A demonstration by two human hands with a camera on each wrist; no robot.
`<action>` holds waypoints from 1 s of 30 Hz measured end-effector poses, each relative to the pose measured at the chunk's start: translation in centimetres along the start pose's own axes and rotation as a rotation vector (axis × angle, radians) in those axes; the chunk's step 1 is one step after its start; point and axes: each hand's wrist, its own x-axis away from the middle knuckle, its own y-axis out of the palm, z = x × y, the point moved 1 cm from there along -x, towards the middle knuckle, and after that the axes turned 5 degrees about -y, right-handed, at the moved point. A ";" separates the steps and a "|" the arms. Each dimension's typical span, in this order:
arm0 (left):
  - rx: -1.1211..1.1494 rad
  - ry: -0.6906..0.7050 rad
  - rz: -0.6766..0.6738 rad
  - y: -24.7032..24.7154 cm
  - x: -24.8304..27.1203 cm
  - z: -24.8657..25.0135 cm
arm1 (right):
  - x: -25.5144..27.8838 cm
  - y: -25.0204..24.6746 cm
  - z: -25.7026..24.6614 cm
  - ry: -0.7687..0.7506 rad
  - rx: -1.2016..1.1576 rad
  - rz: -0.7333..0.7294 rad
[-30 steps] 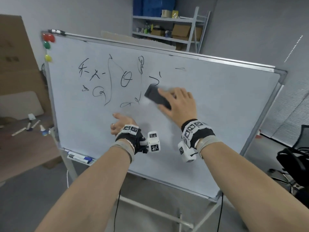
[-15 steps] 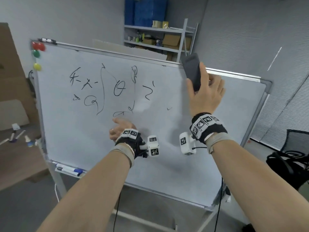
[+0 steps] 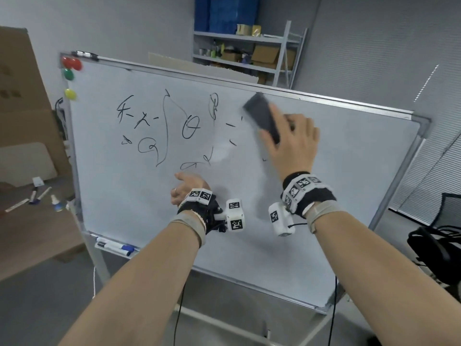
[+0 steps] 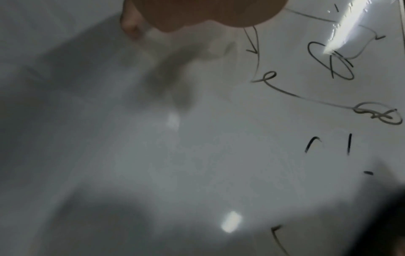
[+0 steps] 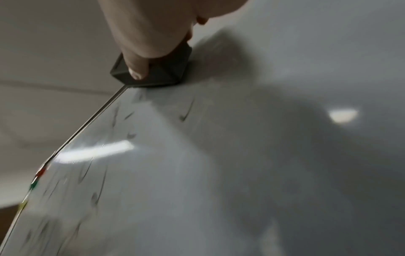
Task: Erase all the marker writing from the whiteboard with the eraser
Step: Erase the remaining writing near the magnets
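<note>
A whiteboard [image 3: 349,171] on a stand fills the head view, with black marker writing [image 3: 154,126] across its upper left and a few short strokes [image 3: 230,125] near the middle. My right hand [image 3: 291,143] grips a dark eraser [image 3: 262,116] and presses it on the board near the top edge, right of the writing. In the right wrist view the eraser [image 5: 160,69] sits under my thumb. My left hand [image 3: 185,186] rests with relaxed fingers against the board below the writing, holding nothing. Marker strokes [image 4: 328,65] show in the left wrist view.
Red, green and yellow magnets [image 3: 69,76] sit at the board's top left corner. Markers [image 3: 114,245] lie on the board's tray. A brown table [image 3: 30,221] with pens stands left. Shelving [image 3: 249,51] is behind, and a black chair [image 3: 439,245] is at right.
My right hand swept the eraser from the top edge down and left across the board. Part of the curved mark near the middle is gone, leaving short strokes. The left hand stayed put.
</note>
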 end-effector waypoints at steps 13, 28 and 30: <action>0.011 0.016 0.050 -0.9 -2.1 -0.9 | 7.2 0.7 -3.4 -0.251 -0.181 -0.280; 0.054 0.071 0.064 0.0 -0.9 -2.9 | 11.1 -2.3 -1.7 -0.024 -0.089 -0.260; 0.069 0.058 0.082 -0.5 -1.2 -2.8 | 11.5 -2.2 -2.4 -0.048 -0.120 -0.261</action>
